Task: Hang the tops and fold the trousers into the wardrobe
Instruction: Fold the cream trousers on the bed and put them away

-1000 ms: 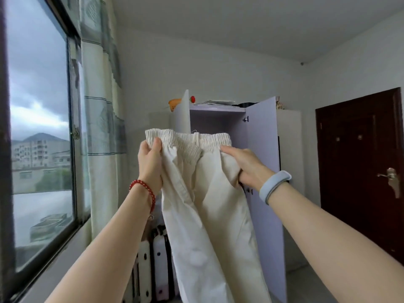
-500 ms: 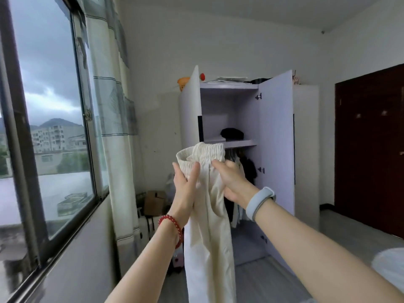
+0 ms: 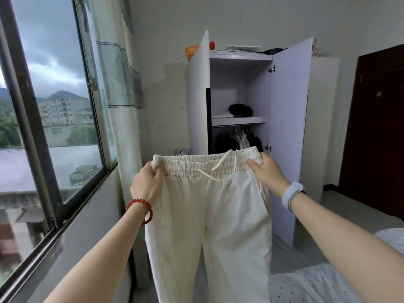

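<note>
Now both hands, left and right, pinch the gathered elastic waistband of cream cotton drawstring trousers, spread wide before the open lilac wardrobe; their legs run off-frame below.

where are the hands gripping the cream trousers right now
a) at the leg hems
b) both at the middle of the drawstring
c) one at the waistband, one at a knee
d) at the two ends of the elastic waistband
d: the left hand and right hand each grip one end of the waistband, holding the cream trousers spread before the open wardrobe.
</note>
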